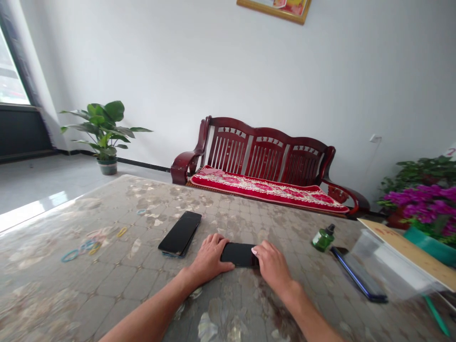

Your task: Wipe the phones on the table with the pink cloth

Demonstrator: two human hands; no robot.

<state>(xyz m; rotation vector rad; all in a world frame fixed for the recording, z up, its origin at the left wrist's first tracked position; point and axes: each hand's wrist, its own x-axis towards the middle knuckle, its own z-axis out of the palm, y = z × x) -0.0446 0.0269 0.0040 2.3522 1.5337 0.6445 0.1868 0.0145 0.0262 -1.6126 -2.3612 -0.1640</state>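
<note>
One black phone (237,255) lies on the tabletop (119,278), long axis running left to right. The left hand (211,258) clasps its left end, thumb and fingers apart; the right hand (273,265), fingers curled, touches its right end, pinch unclear.

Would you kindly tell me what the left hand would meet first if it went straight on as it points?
Probably the black phone directly ahead; the left hand seems to touch its near end, though exact contact is unclear.
</note>
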